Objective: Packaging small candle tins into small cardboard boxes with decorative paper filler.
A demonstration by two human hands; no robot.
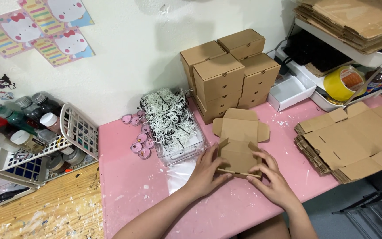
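Surface: pink table (133, 186) against a white wall, flecked with white paint.
Box: half-folded cardboard box (239, 146) lay open near the table's front edge, lid flap spread away from the person, side walls raised.
Left hand: left hand (206, 170) gripped the box's left wall, fingers curled over its front corner.
Right hand: right hand (273, 179) pressed on the box's right front corner, fingertips on the cardboard.
Beside it: clear tray (180, 152) of white shredded paper (169, 115) sat just left of the box, close to the left hand; small pink candles (140, 139) lay beside the tray.
Behind: stack of finished boxes (228, 73) stood against the wall.
Right: pile of flat blanks (348, 139) lay near the right hand, apart from the box.
Far left: white basket (80, 130) of paint bottles.
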